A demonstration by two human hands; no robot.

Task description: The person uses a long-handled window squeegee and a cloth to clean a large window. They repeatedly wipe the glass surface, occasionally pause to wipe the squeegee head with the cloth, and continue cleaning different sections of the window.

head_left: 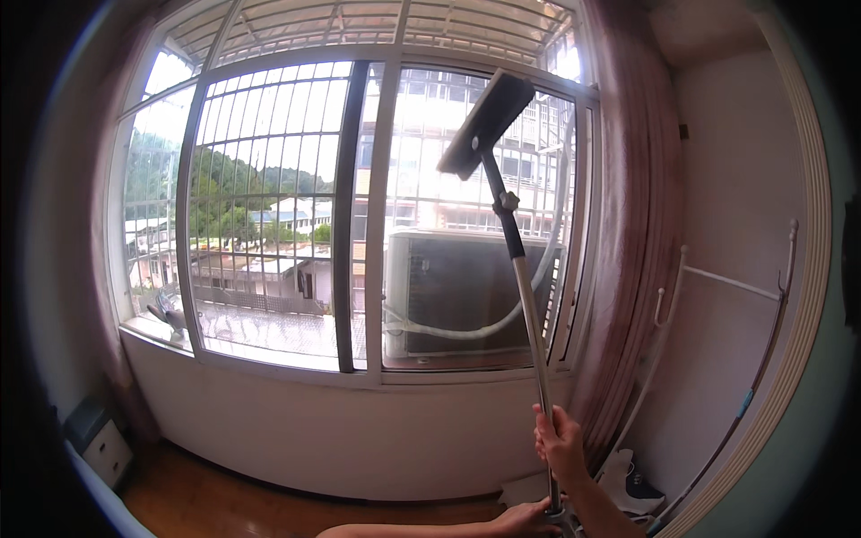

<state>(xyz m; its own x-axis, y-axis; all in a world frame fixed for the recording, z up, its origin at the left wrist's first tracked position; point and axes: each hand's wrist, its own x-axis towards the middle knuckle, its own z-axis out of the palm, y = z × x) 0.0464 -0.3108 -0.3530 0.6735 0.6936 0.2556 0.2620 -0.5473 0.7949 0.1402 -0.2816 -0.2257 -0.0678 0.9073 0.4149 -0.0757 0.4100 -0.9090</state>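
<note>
A long-handled window cleaner (529,309) rises from the lower right toward the window. Its dark, wide head (491,121) is tilted diagonally in front of the upper part of the right window pane (430,193); whether it touches the glass I cannot tell. Below the head, a dark jointed neck meets the silver pole. My right hand (560,441) is closed around the pole at about the height of the wall below the sill. Lower down, at the picture's bottom edge, my left hand (525,518) grips the pole's lower end, its fingers partly hidden.
Pink curtains (632,224) hang right of the window. A white metal rack (731,282) stands at the right wall, with pale and dark items on the floor beneath. A small cabinet (108,453) sits lower left. Outside are bars and an air-conditioner unit (457,287).
</note>
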